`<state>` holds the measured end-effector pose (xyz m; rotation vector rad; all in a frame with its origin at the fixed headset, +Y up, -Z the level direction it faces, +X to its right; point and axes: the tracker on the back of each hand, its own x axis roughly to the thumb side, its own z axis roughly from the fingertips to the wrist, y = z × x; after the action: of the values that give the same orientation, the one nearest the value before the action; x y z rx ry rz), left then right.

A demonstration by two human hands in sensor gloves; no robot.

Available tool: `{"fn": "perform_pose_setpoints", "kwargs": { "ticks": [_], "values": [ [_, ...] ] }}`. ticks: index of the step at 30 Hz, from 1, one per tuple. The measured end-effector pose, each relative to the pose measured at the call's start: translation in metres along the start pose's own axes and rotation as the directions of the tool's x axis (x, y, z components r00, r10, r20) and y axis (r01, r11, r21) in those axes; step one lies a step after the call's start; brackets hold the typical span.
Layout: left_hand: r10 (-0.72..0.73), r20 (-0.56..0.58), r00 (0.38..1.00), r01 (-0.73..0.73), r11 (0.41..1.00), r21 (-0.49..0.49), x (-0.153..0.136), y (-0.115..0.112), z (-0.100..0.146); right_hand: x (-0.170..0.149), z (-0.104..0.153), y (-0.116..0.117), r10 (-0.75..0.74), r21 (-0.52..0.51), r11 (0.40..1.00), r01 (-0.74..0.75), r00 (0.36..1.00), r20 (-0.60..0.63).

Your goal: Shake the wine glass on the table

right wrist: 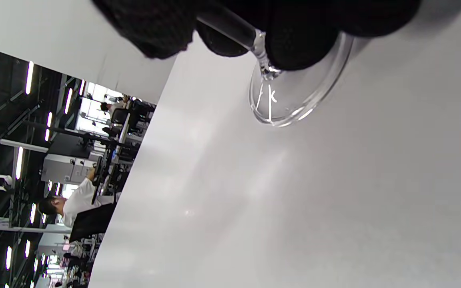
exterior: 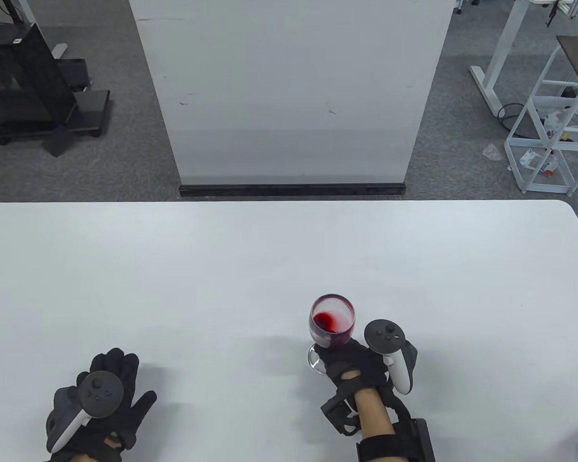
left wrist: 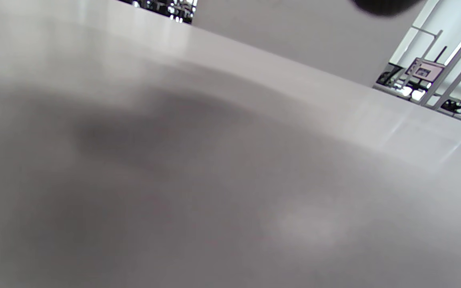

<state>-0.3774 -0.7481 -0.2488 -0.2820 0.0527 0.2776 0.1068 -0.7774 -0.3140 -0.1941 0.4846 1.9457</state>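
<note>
Wine glass (exterior: 332, 322): upright on the counter (exterior: 250, 269), near its front edge, red wine low in the bowl.
Right grip (exterior: 354, 363): fingers (right wrist: 298, 44) clamped round the stem, just above the foot.
Left grip (exterior: 101, 404): well left of the wine glass, fingers spread flat, holding nothing.
Spill risk: a hard swirl could slop wine over the rim.
Tip risk: the foot lifting or skidding could topple it.
</note>
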Motion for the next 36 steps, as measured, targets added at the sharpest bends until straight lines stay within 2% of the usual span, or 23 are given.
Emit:
{"fn": "perform_pose_setpoints", "kwargs": {
  "ticks": [3,8,12,16,17,20,25,28,32,33,36],
  "values": [
    [0.0,-0.001,1.0,0.0,1.0,-0.002,0.0,0.0,-0.001,-0.005,0.0,0.004,-0.023,-0.101,0.995,0.023,1.0,0.006],
    [-0.003,0.0,1.0,0.003,1.0,-0.005,0.0,-0.001,-0.001,0.0,-0.001,-0.001,0.002,0.011,1.0,-0.002,1.0,-0.003],
    [-0.003,0.0,1.0,0.003,1.0,-0.007,0.0,-0.001,-0.001,-0.004,-0.001,0.004,-0.006,-0.09,0.996,0.007,1.0,0.01],
    [-0.005,-0.002,1.0,0.005,1.0,-0.01,0.0,-0.001,-0.001,0.001,-0.001,-0.001,0.03,0.032,0.999,-0.03,0.999,-0.01],
    [-0.003,-0.002,1.0,0.003,1.0,-0.009,0.0,-0.001,-0.001,-0.001,-0.001,-0.003,0.033,0.033,0.999,-0.033,0.999,-0.006],
    [-0.002,-0.004,1.0,0.002,1.0,-0.013,0.0,-0.001,-0.001,-0.007,-0.001,0.002,-0.021,-0.05,0.998,0.022,1.0,0.019],
    [0.001,-0.002,1.0,-0.001,1.0,-0.011,0.0,-0.001,-0.001,-0.002,-0.001,-0.004,0.032,0.026,0.999,-0.032,0.999,-0.006],
    [0.0,-0.004,1.0,0.0,1.0,-0.013,0.0,-0.001,-0.001,-0.006,-0.002,0.002,-0.012,-0.084,0.996,0.013,1.0,0.01],
    [0.002,-0.001,1.0,-0.002,1.0,-0.007,0.0,0.0,0.001,-0.004,-0.003,-0.007,-0.007,0.052,0.999,0.007,1.0,-0.008],
    [0.004,-0.001,1.0,-0.004,1.0,-0.005,0.0,0.0,0.001,-0.006,-0.003,-0.008,0.004,0.047,0.999,-0.003,1.0,-0.007],
    [0.002,-0.004,1.0,-0.002,1.0,-0.012,0.0,-0.001,-0.001,-0.007,-0.002,-0.002,-0.015,-0.066,0.998,0.016,1.0,0.018]
  ]
}}
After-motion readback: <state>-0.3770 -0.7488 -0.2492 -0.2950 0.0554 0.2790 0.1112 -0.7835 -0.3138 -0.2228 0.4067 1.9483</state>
